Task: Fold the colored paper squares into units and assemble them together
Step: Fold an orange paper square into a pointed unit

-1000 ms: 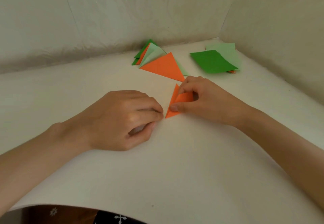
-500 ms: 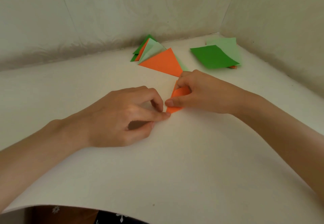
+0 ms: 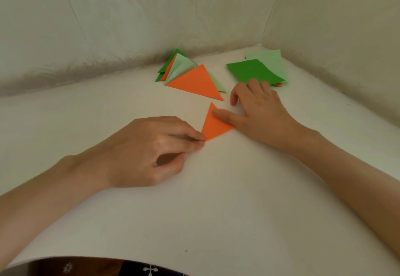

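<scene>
A small orange folded triangle (image 3: 214,127) lies flat on the white table between my hands. My right hand (image 3: 257,111) is spread open, its thumb pressing flat on the triangle's right edge. My left hand (image 3: 151,148) has curled fingers, and its fingertips press down on the triangle's lower left corner. Behind it lies a pile of folded triangles (image 3: 190,76), a big orange one on top of light and dark green ones. A stack of unfolded squares (image 3: 259,70), dark green over light green, sits at the back right.
The white table surface (image 3: 216,200) curves toward me, with its front edge at the bottom of view. Pale walls (image 3: 194,16) close in behind and on the right, meeting in a corner near the squares.
The orange piece, held partly folded in my right hand's pinch, now lies flat as a smaller triangle. My right hand has opened and spread out, thumb pressing the fold. My left hand stays at its corner.
</scene>
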Tool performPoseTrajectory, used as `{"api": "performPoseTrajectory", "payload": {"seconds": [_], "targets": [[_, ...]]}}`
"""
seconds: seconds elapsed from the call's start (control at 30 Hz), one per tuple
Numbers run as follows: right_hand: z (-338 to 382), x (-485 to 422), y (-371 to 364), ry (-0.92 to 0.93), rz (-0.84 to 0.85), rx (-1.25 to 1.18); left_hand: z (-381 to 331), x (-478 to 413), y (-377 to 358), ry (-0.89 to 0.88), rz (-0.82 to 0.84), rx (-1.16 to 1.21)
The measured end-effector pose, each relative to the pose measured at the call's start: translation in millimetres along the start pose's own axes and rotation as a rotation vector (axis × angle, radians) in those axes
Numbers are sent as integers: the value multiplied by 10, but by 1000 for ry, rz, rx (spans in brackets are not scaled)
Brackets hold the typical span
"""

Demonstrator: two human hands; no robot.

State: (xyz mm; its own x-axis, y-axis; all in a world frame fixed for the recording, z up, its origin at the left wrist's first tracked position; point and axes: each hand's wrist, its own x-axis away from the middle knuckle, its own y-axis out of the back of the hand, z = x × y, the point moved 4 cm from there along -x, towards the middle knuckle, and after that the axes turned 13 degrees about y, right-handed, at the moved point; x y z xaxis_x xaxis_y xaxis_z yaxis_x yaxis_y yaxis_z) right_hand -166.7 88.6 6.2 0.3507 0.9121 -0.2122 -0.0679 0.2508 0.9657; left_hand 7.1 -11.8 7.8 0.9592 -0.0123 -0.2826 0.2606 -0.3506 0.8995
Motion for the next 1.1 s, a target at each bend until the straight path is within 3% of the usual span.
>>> {"api": "performPoseTrajectory", "payload": {"seconds": [0.1, 0.2, 0.37, 0.57, 0.7, 0.8, 0.9, 0.93, 1.0, 1.03, 1.1], "targets": [[-89, 15, 48, 64, -74, 45, -22, 6, 8, 14, -5, 7], [-21, 84, 101, 219, -107, -262, -30, 16, 21, 33, 3, -6], [247, 139, -32, 514, 72, -219, -37, -7, 55, 38, -8, -4], [283, 103, 1, 375, 71, -276, -4, -39, 38, 128, -84, 44], [328, 120, 63, 317, 53, -375, 84, -84, 3, 382, -112, 213], [407, 148, 152, 322, 24, -461, 54, -118, -10, 462, -97, 318], [385, 141, 284, 321, -167, -491, 10, -198, 20, 520, -95, 483], [312, 125, 341, 252, -288, -577, 23, -229, 22, 551, -112, 563], [151, 103, 432, 10, -455, -973, 61, -305, 47, 604, -185, 738], [101, 103, 415, -111, -424, -1161, 73, -345, 61, 609, -226, 792], [141, 137, 312, -216, -161, -1300, 69, -409, 44, 595, -273, 853]]}}
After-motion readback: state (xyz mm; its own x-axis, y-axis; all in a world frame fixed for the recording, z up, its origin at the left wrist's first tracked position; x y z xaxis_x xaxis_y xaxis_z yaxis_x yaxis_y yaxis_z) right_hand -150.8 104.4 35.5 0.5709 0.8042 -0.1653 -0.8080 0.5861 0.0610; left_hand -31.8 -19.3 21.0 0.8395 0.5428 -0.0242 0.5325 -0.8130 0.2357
